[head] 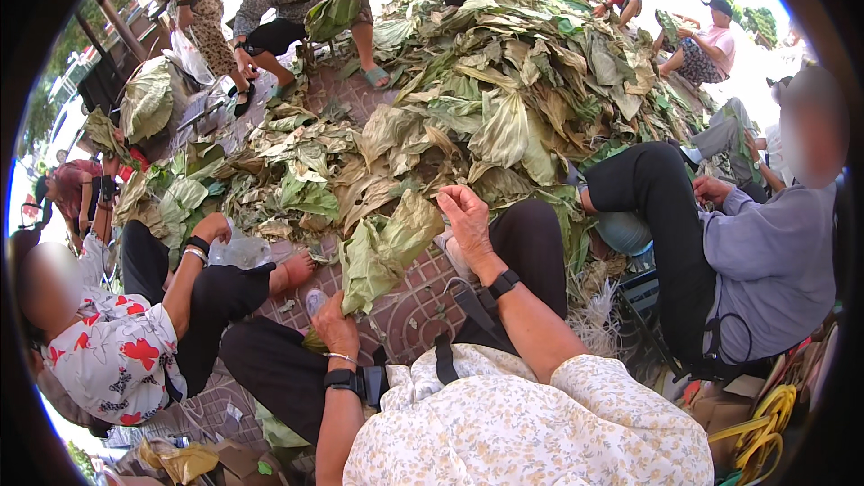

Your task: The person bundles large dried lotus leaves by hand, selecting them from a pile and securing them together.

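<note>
My left hand [335, 331] grips the lower edge of a large, crumpled, yellow-green dried leaf [386, 250], which stands up between my knees. Raised at the leaf's upper right is my right hand [466, 219], its fingers bent and their tips close together. Whether those fingertips touch the leaf or pinch something small, I cannot tell. Part of another leaf shows below my left hand. Beyond my knees spreads a big heap of dried and half-green leaves [499, 128].
Seated people flank me: one in a red-patterned shirt [128, 358] at left, one in a grey-blue shirt [769, 263] at right. Others are around the heap. A clear plastic bag [239, 250], white fibres [597, 320] and yellow strapping [759, 428] lie nearby on the paving.
</note>
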